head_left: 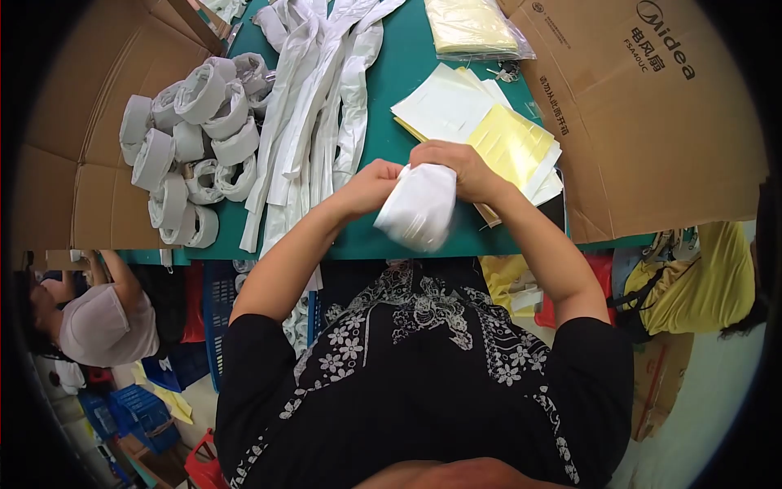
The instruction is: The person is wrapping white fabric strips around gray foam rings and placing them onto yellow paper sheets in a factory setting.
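Close to the table's near edge, my left hand (pixel 371 189) and my right hand (pixel 461 169) hold a white fabric band (pixel 419 204) between them. The band looks wide and loosely rounded, and its lower end is smeared by motion. My left fingers are closed at its left upper edge. My right hand wraps over its top and right side, hiding part of it. Just beyond my right hand lies a loose stack of white and yellow sheets (pixel 481 122). Left of my left hand, several long white fabric strips (pixel 314 98) are spread along the table.
Rolled white bands (pixel 191 143) are piled at the left, beside a brown cardboard sheet (pixel 90 130). Another cardboard panel (pixel 652 122) borders the right side. A clear-wrapped yellow pack (pixel 475 28) lies at the back on the green table (pixel 391 98). Other people sit nearby at left and right.
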Tool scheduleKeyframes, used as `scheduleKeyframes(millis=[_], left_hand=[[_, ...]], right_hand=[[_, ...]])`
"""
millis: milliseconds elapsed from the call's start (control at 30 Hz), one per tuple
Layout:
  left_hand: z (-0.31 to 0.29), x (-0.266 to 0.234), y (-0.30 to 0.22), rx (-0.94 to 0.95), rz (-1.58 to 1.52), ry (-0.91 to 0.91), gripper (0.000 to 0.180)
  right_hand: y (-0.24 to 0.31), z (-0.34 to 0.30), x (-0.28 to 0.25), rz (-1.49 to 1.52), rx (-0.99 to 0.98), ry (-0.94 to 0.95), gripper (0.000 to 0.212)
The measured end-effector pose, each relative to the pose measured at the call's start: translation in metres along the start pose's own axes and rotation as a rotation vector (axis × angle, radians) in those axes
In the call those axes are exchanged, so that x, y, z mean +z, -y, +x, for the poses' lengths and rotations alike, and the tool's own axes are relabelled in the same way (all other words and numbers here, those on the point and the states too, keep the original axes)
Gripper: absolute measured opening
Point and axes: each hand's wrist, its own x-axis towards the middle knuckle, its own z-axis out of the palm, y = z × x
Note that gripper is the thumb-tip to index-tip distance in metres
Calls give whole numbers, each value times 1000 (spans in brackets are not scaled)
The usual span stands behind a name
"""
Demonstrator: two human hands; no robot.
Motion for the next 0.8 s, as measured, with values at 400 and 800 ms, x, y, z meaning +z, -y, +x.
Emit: scheduleKeyframes(millis=[400,800], left_hand=[[3,25,-8,175,-8,-77,41],[38,53,-7,516,-143,-638,33]], right_hand=[[-1,13,-27,-144,287,103,44],[20,8,55,1475,668,-694,42]])
